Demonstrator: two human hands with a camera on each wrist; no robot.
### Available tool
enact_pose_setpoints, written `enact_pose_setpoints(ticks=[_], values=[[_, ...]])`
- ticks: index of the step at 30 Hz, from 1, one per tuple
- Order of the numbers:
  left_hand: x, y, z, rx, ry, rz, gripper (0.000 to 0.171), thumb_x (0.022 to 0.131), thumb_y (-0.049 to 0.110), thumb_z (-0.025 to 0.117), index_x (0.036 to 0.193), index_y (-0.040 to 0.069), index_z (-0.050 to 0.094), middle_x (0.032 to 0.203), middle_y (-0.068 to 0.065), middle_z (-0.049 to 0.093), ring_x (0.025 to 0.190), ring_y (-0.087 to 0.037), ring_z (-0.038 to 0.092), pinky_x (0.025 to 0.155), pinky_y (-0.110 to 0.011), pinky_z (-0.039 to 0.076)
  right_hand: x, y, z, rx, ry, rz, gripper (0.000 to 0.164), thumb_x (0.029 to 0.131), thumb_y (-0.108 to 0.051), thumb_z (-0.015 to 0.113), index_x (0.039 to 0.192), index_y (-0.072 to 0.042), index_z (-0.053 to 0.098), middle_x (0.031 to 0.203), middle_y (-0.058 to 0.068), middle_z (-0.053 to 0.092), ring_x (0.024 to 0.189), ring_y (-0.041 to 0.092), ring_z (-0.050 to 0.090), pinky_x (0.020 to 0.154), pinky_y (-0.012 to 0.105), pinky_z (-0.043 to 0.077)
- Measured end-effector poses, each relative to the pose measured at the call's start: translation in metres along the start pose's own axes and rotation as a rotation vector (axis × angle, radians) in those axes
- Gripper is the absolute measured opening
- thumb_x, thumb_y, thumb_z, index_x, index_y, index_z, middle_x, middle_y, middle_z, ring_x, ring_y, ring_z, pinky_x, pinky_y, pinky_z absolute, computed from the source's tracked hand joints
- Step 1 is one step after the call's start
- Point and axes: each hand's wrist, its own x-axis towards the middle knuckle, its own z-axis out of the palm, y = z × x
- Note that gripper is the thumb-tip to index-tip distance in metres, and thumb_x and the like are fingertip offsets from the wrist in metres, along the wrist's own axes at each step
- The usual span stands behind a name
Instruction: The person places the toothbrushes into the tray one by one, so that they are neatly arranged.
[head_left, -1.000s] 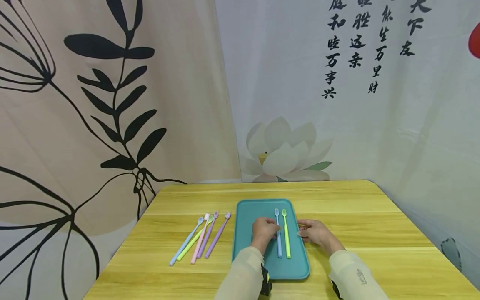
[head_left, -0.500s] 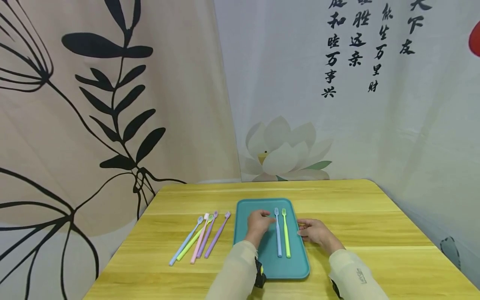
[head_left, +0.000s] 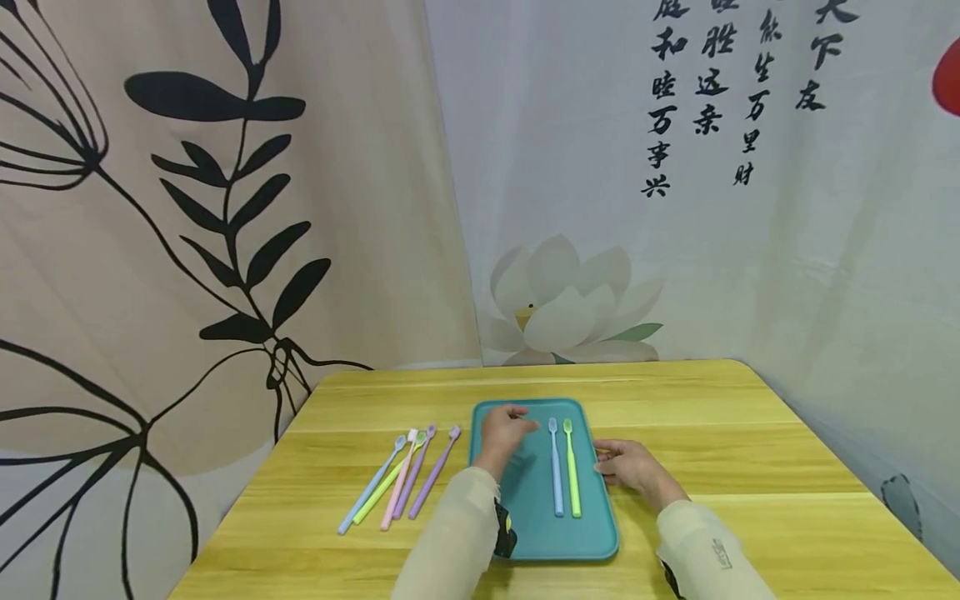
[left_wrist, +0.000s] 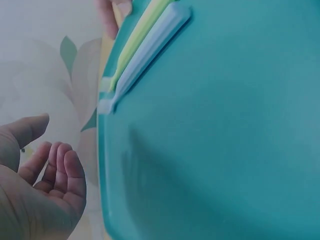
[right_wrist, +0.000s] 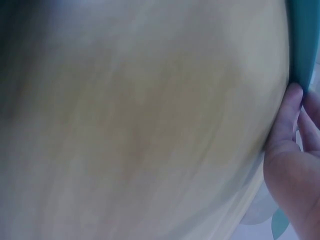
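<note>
At the lower centre of the frame, the left hand is hovering over the upper left of the teal tray, thumb and fingers standing apart, holding nothing. The right hand is touching the tray's right rim; whether it is pinching, I cannot tell. A blue toothbrush and a yellow-green toothbrush are lying side by side on the tray; five more toothbrushes are lying on the wooden table, lower left.
</note>
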Motion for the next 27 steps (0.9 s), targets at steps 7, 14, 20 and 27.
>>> enact_pose_setpoints(ticks=[7,14,20,27], values=[[0.010,0.004,-0.022,-0.021,0.020,0.020,0.027,0.081,0.008,0.080,0.105,0.000,0.073,0.098,-0.012,0.068,0.082,-0.023,0.061,0.074,-0.040,0.053,-0.001,0.000,-0.001,0.004,-0.004,-0.001,0.051,0.089,0.009,0.064,0.138,0.011,0.049,0.106,0.018,0.058,0.089,0.020,0.060,0.076,0.034,0.056],[0.019,0.008,-0.045,-0.055,0.002,-0.001,0.030,0.086,0.010,0.077,0.114,0.001,0.072,0.101,-0.011,0.068,0.081,-0.024,0.062,0.071,-0.036,0.053,-0.001,0.000,-0.001,0.020,-0.002,0.003,0.052,0.089,0.009,0.065,0.138,0.011,0.050,0.105,0.018,0.058,0.087,0.020,0.060,0.075,0.034,0.056],[0.026,0.008,-0.067,-0.073,-0.012,0.019,0.033,0.087,0.008,0.074,0.118,-0.001,0.069,0.104,-0.012,0.067,0.084,-0.026,0.062,0.070,-0.034,0.053,-0.001,0.000,-0.002,-0.002,-0.007,0.003,0.052,0.089,0.008,0.065,0.139,0.010,0.049,0.108,0.018,0.058,0.091,0.021,0.061,0.078,0.035,0.056],[0.041,0.009,-0.102,-0.068,-0.055,-0.001,0.039,0.091,0.012,0.071,0.128,0.000,0.064,0.115,-0.015,0.065,0.098,-0.028,0.062,0.085,-0.039,0.053,0.002,0.000,-0.001,-0.008,-0.005,0.010,0.051,0.090,0.008,0.064,0.140,0.009,0.049,0.109,0.019,0.058,0.092,0.021,0.061,0.078,0.035,0.056]])
